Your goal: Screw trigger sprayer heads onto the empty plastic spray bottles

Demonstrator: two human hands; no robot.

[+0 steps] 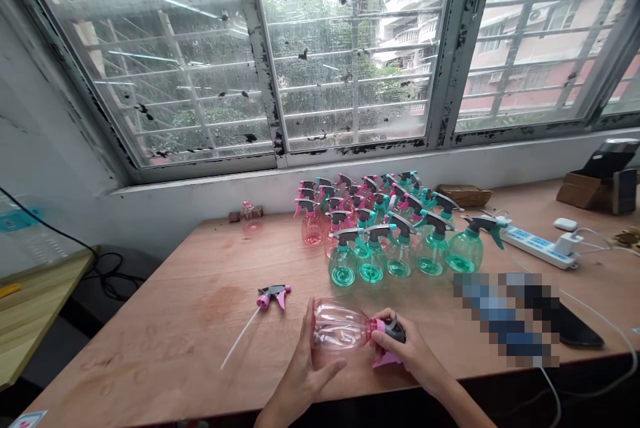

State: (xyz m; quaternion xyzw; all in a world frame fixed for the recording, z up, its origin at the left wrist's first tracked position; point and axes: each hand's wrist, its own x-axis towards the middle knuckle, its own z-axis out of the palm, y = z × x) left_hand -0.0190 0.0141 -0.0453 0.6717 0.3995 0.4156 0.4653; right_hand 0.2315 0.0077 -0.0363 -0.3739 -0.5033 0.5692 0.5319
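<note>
A clear pink spray bottle [340, 327] lies sideways in the air over the table's front part, its base to the left. My left hand [313, 361] cups that base, with the thumb held apart below the bottle. At the neck, my right hand [400, 341] pinches the pink collar of the grey-and-pink trigger sprayer [395, 329]; its trigger points down toward me. A loose trigger sprayer [273, 296] with a thin white dip tube rests on the wood to the left of my hands.
Several green and pink spray bottles [371, 261] stand grouped behind my hands. A headless pink bottle [250, 215] is near the wall. To the right are a power strip [540, 246], a black object [575, 325] beside a blurred patch, and a cardboard box [585, 191]. Windows line the back.
</note>
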